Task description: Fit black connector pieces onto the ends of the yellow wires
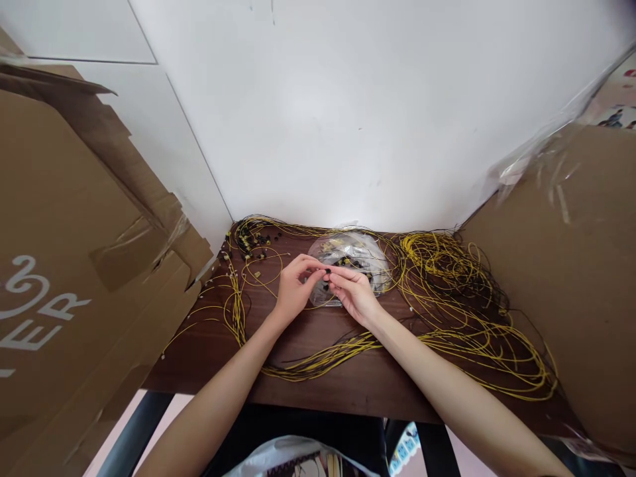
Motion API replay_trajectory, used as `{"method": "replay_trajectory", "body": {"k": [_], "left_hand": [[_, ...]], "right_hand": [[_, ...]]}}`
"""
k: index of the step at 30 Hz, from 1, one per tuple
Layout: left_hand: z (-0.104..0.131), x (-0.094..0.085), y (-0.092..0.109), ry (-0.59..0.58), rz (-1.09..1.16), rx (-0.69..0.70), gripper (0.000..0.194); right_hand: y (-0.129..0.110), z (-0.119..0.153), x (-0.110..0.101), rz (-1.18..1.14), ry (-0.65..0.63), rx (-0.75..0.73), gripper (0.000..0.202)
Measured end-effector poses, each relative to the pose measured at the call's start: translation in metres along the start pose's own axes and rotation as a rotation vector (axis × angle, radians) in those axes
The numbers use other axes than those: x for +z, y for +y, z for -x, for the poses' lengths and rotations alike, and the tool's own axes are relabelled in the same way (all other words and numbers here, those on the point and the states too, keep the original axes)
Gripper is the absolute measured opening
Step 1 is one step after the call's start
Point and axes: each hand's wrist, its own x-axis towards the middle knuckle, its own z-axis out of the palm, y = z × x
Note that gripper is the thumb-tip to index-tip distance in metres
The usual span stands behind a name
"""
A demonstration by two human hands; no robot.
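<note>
over the plastic bag (376, 263), the left hand (298, 286) and right hand (356, 293) pinch one small black piece (327, 271), both nearly closed; a light, steady grip probably suits it.

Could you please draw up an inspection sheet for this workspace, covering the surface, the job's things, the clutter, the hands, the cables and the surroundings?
Surface: dark brown table, with wires and small parts spread over it.
Job's things: small black piece, its details too small to tell; clear plastic bag holding black and yellowish parts.
Clutter: loose small parts at the table's left rear.
Hands: left hand and right hand both pinch the black piece.
Cables: yellow and black wires, looped around the work area and heaped at right.
Surroundings: white wall behind; left cardboard box and right cardboard box.
</note>
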Motion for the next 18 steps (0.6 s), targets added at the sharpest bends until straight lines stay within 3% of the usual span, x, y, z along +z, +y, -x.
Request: {"method": "replay_trajectory", "body": {"k": [4, 11, 18], "left_hand": [[0.001, 0.001, -0.002, -0.02, -0.007, -0.004, 0.006], [0.0, 0.001, -0.002, 0.004, -0.023, 0.007, 0.014], [-0.001, 0.002, -0.003, 0.036, 0.004, -0.027, 0.018]], "right_hand": [[0.003, -0.002, -0.003, 0.15, 0.015, -0.091, 0.028], [-0.001, -0.004, -0.012, 0.613, 0.025, -0.25, 0.03], [-0.003, -0.004, -0.012, 0.506, 0.144, -0.308, 0.029]]}}
